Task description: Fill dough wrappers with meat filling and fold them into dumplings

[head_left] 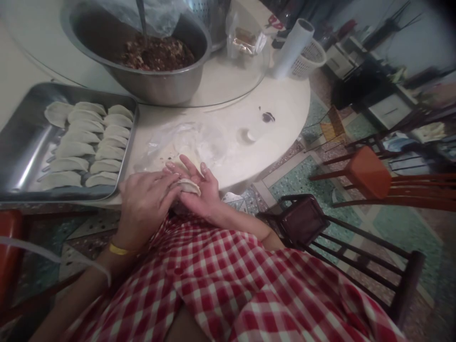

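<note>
A folded dumpling (189, 186) sits between my two hands, just above the table's near edge. My left hand (147, 192), with a yellow band at the wrist, reaches over from the left, its fingers closed on the dumpling's edge. Turned palm up, my right hand (204, 192) cradles the dumpling, with some fingers curling up behind it. Pale dough wrappers (190, 159) lie partly hidden behind the fingers, by a clear plastic sheet (162, 142). To the left, a metal tray (21, 142) carries several finished dumplings (80, 137) in rows.
Behind the tray, a large metal bowl (167, 85) of dark filling (160, 54) holds an upright utensil (141, 19). A plastic wrap roll (294, 47), a white basket (309, 59) and red scissors (274, 22) stand farther right. Chairs (368, 172) flank the round table (285, 137).
</note>
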Demonstrator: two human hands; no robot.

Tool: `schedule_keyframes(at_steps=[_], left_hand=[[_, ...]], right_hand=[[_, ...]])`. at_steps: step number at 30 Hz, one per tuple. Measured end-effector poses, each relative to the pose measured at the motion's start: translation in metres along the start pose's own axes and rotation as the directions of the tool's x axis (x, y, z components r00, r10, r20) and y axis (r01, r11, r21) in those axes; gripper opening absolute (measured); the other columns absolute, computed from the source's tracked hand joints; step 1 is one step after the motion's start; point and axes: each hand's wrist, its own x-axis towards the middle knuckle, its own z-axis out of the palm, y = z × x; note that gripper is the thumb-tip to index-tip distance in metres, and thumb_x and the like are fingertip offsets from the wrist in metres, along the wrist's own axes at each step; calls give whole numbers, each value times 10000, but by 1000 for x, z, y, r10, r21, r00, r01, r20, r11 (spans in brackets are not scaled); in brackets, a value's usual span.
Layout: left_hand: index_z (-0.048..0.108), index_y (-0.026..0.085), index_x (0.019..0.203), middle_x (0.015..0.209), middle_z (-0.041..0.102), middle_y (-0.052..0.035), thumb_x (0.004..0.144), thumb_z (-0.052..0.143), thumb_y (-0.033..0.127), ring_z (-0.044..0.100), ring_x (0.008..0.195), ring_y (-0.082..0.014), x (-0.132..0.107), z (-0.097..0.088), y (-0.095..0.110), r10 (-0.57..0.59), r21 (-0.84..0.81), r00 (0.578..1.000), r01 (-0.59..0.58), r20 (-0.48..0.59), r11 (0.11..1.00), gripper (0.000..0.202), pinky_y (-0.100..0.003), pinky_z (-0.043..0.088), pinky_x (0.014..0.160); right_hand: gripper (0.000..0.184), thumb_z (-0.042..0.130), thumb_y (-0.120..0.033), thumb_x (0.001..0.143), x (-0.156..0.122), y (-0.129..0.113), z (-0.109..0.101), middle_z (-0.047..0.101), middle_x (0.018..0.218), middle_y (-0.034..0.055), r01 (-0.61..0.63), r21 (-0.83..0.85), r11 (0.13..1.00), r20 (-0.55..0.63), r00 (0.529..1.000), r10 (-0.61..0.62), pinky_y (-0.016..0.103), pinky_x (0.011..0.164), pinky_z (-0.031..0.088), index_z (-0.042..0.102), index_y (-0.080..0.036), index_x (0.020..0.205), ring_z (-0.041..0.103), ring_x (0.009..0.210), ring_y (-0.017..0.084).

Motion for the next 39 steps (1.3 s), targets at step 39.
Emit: schedule_keyframes(at_steps=[39], left_hand=[[661, 267, 1140, 1052, 710, -17, 989, 528, 304, 621, 982, -210, 48, -24, -24, 162, -330, 953, -72, 254, 941, 205, -370, 433, 902]], right_hand=[[636, 70, -412, 1073, -6, -9, 10, 555, 577, -29, -234, -53, 971, 65, 969, 237, 226, 574, 474, 614, -133, 1249, 521, 537, 138]])
